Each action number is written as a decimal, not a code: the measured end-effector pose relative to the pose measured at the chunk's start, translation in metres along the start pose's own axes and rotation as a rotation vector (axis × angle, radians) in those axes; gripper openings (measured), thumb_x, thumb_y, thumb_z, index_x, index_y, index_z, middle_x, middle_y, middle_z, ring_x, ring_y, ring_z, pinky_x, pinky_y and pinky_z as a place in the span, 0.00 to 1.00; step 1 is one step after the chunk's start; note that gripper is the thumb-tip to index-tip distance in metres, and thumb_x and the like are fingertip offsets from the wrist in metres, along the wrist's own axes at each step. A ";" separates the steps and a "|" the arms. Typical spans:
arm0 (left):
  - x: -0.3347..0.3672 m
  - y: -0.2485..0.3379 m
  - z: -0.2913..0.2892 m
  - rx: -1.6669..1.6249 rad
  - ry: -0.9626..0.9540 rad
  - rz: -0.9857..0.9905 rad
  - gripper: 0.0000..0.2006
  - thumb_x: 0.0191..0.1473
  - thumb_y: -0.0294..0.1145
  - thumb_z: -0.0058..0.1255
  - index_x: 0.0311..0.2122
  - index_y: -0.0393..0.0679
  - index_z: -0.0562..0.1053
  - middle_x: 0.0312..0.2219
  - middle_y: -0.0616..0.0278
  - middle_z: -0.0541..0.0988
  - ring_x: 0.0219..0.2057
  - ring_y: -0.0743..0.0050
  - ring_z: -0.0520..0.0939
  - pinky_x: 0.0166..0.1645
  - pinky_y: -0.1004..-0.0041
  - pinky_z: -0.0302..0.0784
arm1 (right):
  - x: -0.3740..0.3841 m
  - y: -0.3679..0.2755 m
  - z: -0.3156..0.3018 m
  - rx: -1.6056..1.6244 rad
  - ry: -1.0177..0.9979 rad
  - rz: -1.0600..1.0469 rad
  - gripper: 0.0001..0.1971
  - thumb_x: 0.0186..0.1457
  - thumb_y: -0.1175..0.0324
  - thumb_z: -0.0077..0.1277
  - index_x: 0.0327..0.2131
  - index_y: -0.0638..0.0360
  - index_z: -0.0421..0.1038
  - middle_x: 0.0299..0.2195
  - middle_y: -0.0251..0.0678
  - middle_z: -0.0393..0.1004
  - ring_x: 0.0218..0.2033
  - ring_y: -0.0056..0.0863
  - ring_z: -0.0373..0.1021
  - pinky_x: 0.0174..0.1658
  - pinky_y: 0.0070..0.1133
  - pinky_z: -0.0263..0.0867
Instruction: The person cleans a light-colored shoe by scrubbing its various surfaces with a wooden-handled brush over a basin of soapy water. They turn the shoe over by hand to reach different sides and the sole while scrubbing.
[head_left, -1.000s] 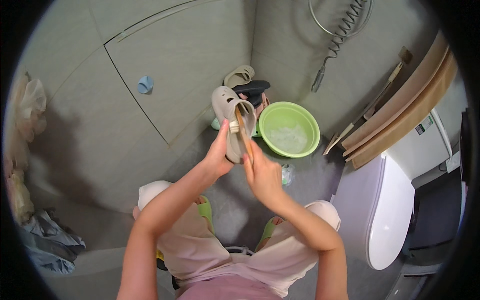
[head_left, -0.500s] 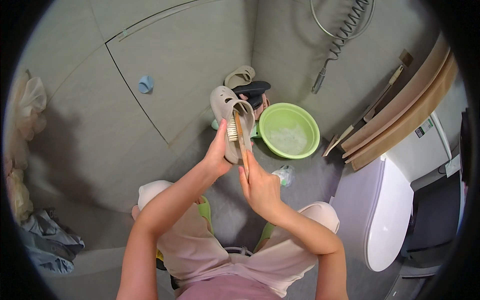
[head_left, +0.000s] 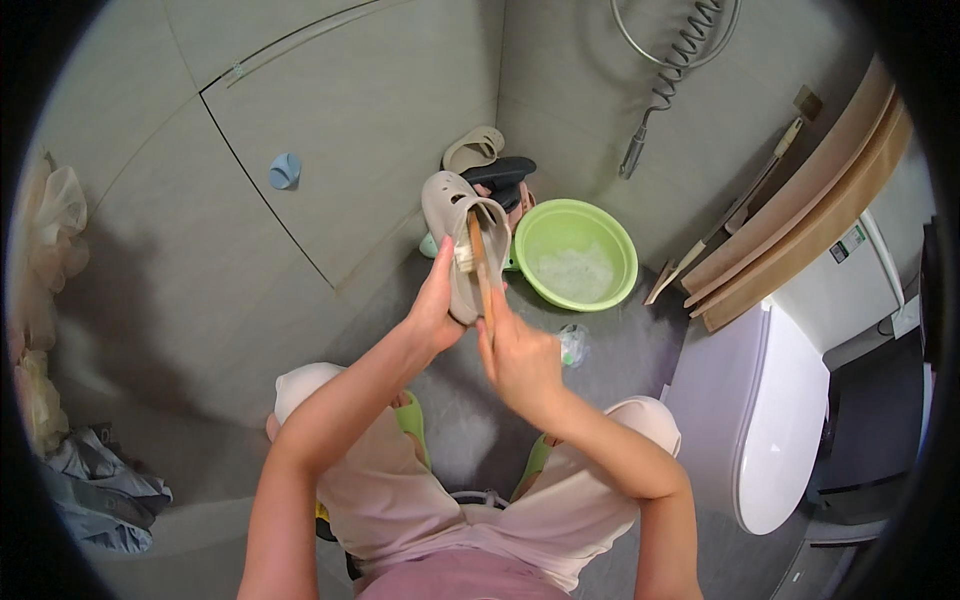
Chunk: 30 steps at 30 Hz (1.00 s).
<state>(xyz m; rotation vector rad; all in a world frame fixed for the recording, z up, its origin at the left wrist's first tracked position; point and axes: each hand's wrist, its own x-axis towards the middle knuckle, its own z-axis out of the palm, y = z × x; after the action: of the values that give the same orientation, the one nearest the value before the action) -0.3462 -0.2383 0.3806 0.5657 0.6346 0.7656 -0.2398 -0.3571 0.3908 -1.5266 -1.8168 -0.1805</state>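
Note:
A light grey-beige clog is in my left hand, which grips its heel end with the toe pointing away from me. My right hand closes round the wooden handle of a scrub brush. The brush's pale bristles lie inside the clog's opening, against its inner left side. Just right of the clog, a green basin with foamy water stands on the floor. Beyond the clog, a second beige clog leans at the wall beside a dark shoe.
A white toilet is on the right, with curved tan boards and a long-handled tool behind it. A clear plastic item lies near the basin. The shower hose hangs above. Grey clothing is at left.
The brush has shifted very slightly within the clog, and its bristles look blurred. Both hands keep their holds. The whole view has moved a little.

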 end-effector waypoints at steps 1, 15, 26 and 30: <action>-0.002 0.003 0.001 0.008 0.004 0.013 0.34 0.62 0.67 0.29 0.61 0.50 0.62 0.51 0.55 0.72 0.48 0.54 0.76 0.53 0.49 0.72 | -0.006 -0.010 -0.005 -0.032 0.026 -0.060 0.27 0.53 0.69 0.56 0.55 0.73 0.64 0.21 0.41 0.73 0.16 0.36 0.70 0.19 0.28 0.65; -0.002 0.021 -0.003 -0.059 -0.003 0.041 0.37 0.59 0.70 0.31 0.60 0.49 0.65 0.48 0.55 0.74 0.48 0.54 0.77 0.52 0.50 0.73 | -0.018 -0.014 -0.016 -0.158 0.063 -0.244 0.26 0.52 0.70 0.56 0.53 0.73 0.67 0.17 0.31 0.62 0.14 0.23 0.65 0.17 0.23 0.62; -0.005 0.017 0.005 -0.039 -0.046 0.064 0.38 0.59 0.70 0.34 0.61 0.47 0.62 0.50 0.54 0.73 0.49 0.52 0.77 0.51 0.49 0.74 | -0.015 -0.013 -0.015 -0.407 0.077 -0.339 0.24 0.54 0.66 0.53 0.52 0.73 0.70 0.18 0.25 0.57 0.17 0.18 0.61 0.18 0.17 0.59; -0.007 0.023 0.003 -0.027 0.010 0.039 0.37 0.59 0.69 0.35 0.61 0.48 0.63 0.49 0.54 0.73 0.48 0.54 0.77 0.52 0.50 0.73 | -0.032 -0.032 -0.019 -0.407 0.101 -0.406 0.25 0.54 0.67 0.55 0.52 0.74 0.69 0.17 0.27 0.57 0.15 0.18 0.60 0.17 0.18 0.58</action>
<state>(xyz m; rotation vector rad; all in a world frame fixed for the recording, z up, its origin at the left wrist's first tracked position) -0.3587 -0.2308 0.4003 0.5513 0.6237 0.8127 -0.2595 -0.4011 0.3956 -1.3541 -2.0750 -0.8504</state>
